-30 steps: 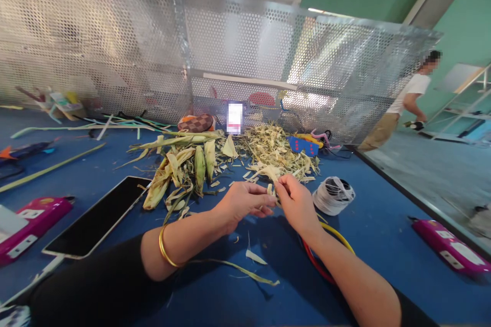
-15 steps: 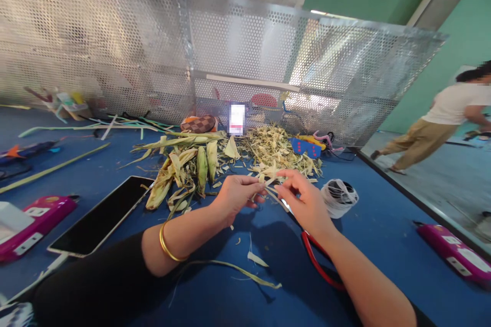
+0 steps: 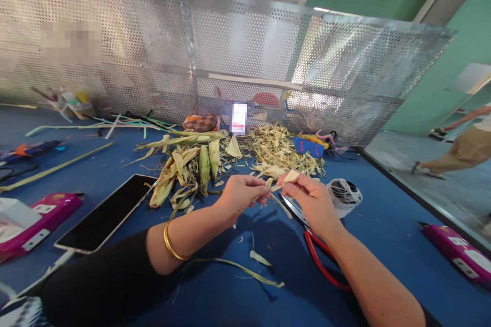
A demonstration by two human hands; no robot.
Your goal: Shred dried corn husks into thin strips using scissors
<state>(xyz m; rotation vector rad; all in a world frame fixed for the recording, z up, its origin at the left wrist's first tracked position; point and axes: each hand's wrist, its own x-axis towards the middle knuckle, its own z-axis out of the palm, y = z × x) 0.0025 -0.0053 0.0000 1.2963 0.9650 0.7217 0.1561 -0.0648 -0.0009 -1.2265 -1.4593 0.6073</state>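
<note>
Husk strip: pale, thin, papery, bent; between both hands, above the smooth blue table.
Left hand: fingertips pinching the strip.
Right hand: thumb and fingers closed on it, partly covering scissors and spool.
Scissors: red looped handles, shiny metal blades.
String spool: white, wound, round.
Husk heap: ribbed, crumpled, yellow-green.
Shreds: dry, tangled pile.

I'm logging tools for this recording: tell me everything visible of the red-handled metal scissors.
The red-handled metal scissors lie on the blue tabletop, shiny silvery blades pointing away from the person and slightly left. The smooth, plastic-looking red handle curves back towards the person. The right hand and forearm hide part; whether they touch, or the blades are fully closed, I cannot tell.
</note>
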